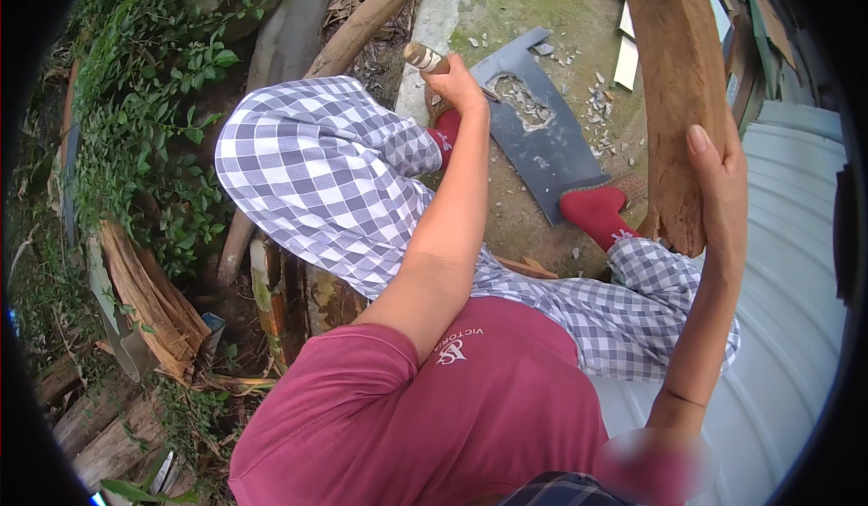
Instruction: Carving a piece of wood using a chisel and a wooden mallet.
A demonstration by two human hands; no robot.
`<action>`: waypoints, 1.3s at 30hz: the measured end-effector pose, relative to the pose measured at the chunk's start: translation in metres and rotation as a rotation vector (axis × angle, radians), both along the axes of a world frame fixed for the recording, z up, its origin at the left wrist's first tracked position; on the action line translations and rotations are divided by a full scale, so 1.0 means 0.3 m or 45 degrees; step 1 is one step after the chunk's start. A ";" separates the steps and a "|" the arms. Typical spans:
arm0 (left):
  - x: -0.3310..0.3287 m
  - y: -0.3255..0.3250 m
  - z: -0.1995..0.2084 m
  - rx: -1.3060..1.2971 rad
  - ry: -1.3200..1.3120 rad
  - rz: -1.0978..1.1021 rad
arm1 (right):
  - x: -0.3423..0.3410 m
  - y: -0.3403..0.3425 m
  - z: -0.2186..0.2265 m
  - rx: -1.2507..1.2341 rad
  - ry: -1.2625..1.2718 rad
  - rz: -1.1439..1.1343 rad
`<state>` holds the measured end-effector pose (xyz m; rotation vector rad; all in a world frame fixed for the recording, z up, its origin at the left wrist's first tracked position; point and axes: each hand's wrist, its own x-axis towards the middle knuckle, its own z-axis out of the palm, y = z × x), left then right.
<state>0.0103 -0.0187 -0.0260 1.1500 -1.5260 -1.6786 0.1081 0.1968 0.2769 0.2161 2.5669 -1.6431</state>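
Two bare hands work over mossy concrete ground. The left grip is closed around a light wooden tool handle, whose butt points up and to the left; how much blade it carries is hard to tell. The right grip wraps a thick wooden beam, thumb on its near face, fingers hidden behind. The beam runs upward out of view, and its ragged lower end stops just below this grip.

Between the grips is open ground, partly covered by a flat, dark grey panel with straight edges. Pale, flaky chips lie on it and beside it. The beam is brown and rough-grained.

Left of the left grip, a knee in checked trousers takes up room; below the panel, a red sock touches its corner. Beyond the left grip slants a round branch, with leafy plants farther left. A pale, ridged sheet fills the space right of the right grip.
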 end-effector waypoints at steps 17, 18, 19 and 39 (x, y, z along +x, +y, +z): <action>-0.022 0.076 0.062 -0.066 0.273 -0.466 | 0.353 0.209 -0.260 -1.114 -0.186 -0.914; -0.028 0.070 0.052 -0.123 0.338 -0.376 | 0.357 0.212 -0.271 -1.123 -0.185 -0.921; -0.033 0.063 0.042 -0.178 0.404 -0.286 | 0.357 0.214 -0.282 -1.108 -0.171 -0.905; -0.041 0.000 -0.042 -0.044 0.303 -0.117 | 0.333 0.190 -0.318 -0.987 -0.206 -0.751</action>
